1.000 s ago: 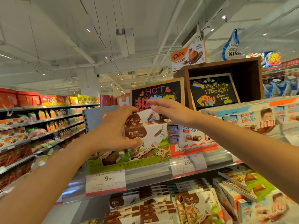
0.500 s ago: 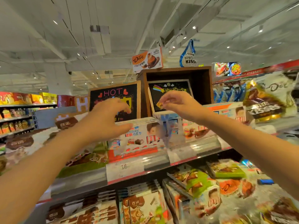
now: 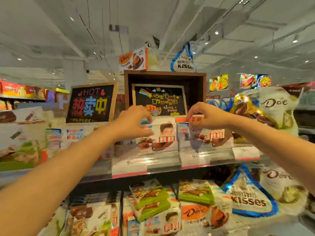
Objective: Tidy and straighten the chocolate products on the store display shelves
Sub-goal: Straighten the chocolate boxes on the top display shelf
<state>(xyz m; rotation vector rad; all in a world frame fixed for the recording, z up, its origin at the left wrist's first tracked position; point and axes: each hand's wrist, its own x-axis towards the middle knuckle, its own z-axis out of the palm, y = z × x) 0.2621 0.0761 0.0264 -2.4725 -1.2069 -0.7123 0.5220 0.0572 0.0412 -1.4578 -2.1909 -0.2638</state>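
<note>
Subject: 2 stacks of white chocolate boxes on the upper display shelf point(image 3: 163, 160), standing side by side behind the price strips.

Left-hand box stack point(image 3: 162, 133): the left hand point(image 3: 134, 123) has fingers curled over its top left corner and thumb against the face, grasping it. Right-hand box stack point(image 3: 202, 133): the right hand point(image 3: 204, 116) pinches its top edge with curled fingers. Both stacks stand upright and face forward.

Progress, as judged: this section appears nearly squared. Work remains on the lower shelf, where the green-edged boxes point(image 3: 151, 200) lie tilted and overlapping, and bags of Kisses point(image 3: 247, 198) sit loosely heaped.

Limits of view: the frame is heavily blurred. Price figures are illegible beyond a leading 9. How many boxes are in each stack cannot be determined. Products at far left are smeared.
</note>
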